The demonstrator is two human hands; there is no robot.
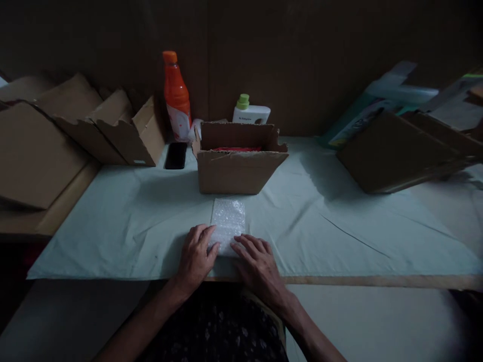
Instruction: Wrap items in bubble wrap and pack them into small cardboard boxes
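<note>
A piece of clear bubble wrap (228,216) lies flat on the pale cloth near the table's front edge. My left hand (198,254) rests along its left side, thumb and fingers apart, the fingertips touching the edge. On the lower right corner lie the fingertips of my right hand (258,261), fingers stretched out and slightly spread. Neither hand grips the wrap. Just beyond it stands an open cardboard box (234,173) with something red inside, mostly hidden by the front wall.
Several cardboard boxes (128,136) stand at the left beside a black phone (175,156). Behind are an orange bottle (176,95) and a white bottle with green cap (251,113). At right, a tilted cardboard box (392,156) partly hides a teal container (352,118).
</note>
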